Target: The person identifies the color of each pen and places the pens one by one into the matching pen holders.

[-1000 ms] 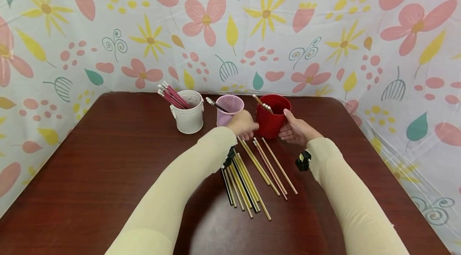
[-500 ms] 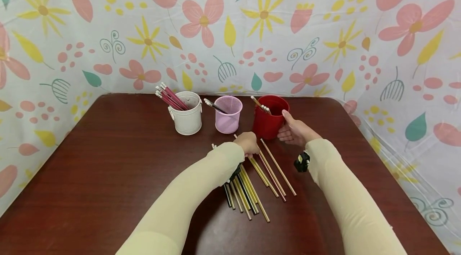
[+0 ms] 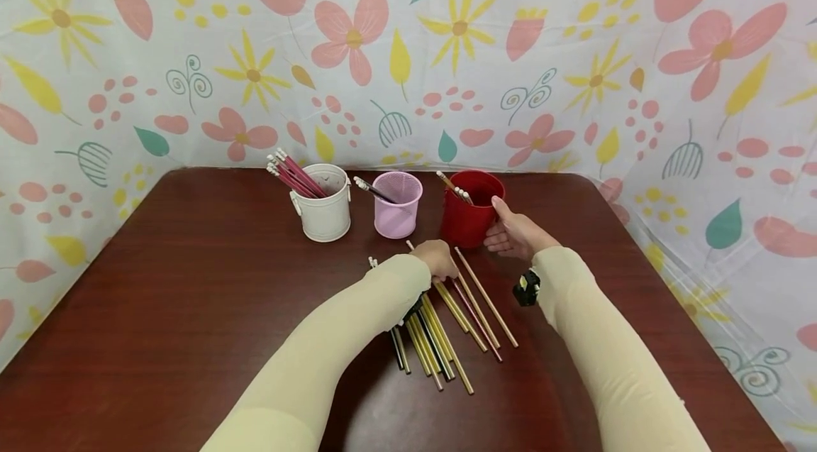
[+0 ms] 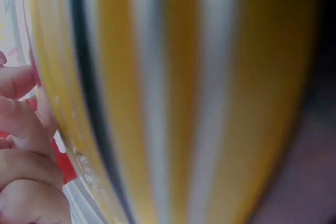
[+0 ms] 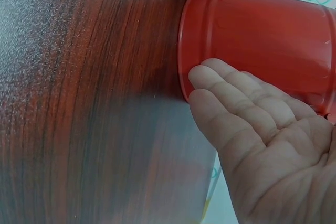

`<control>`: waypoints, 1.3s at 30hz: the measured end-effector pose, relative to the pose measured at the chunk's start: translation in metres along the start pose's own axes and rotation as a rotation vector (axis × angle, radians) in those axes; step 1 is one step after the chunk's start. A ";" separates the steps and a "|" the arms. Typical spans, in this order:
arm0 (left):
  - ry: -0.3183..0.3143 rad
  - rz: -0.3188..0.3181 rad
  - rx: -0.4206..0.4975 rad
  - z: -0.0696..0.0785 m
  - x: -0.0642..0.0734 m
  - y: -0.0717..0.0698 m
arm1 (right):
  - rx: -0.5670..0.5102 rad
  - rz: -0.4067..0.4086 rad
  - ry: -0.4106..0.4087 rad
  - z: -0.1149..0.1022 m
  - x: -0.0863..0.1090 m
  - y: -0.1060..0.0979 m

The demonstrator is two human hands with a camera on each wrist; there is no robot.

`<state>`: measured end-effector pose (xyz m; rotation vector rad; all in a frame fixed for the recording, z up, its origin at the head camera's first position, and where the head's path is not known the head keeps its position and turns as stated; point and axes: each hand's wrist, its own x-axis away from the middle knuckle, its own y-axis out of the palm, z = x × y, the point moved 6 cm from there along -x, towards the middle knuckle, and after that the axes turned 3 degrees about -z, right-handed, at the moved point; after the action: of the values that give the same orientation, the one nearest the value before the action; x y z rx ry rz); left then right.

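My left hand [image 3: 436, 260] is palm-down over the upper ends of pencils fanned on the table, its fingers curled round a red pencil [image 3: 476, 318]. Its fingertips are hidden in the head view. Blurred yellow pencils [image 4: 115, 40] fill the left wrist view, with the curled fingers [image 4: 26, 161] at its left edge. My right hand [image 3: 518, 233] rests straight fingers along the side of a red bucket [image 3: 461, 228], thumb at the rim. In the right wrist view those fingers lie flat near the bucket's base. Several white-tipped pencils [image 3: 453, 187] lean inside the bucket.
Left of the red bucket stands a lilac mesh cup [image 3: 396, 221] with dark pencils. Further left is a white bucket [image 3: 325, 219] with several pink pencils [image 3: 296, 177]. Gold and black pencils lie under my left forearm [image 3: 332, 331]. A floral cloth [image 3: 396, 133] hangs behind the table.
My left hand has come down from beside the lilac cup to the pencils and taken hold of the red one, which has shifted slightly. The right hand stays at the red bucket.
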<state>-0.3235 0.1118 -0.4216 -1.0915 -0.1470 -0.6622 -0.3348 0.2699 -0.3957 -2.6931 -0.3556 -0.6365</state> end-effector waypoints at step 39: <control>0.581 0.464 0.751 -0.029 0.112 -0.113 | 0.009 -0.026 -0.015 0.000 -0.002 0.000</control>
<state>-0.3032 0.0061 -0.3007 -0.1672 0.3341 -0.4173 -0.3369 0.2690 -0.3966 -2.6904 -0.3964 -0.6212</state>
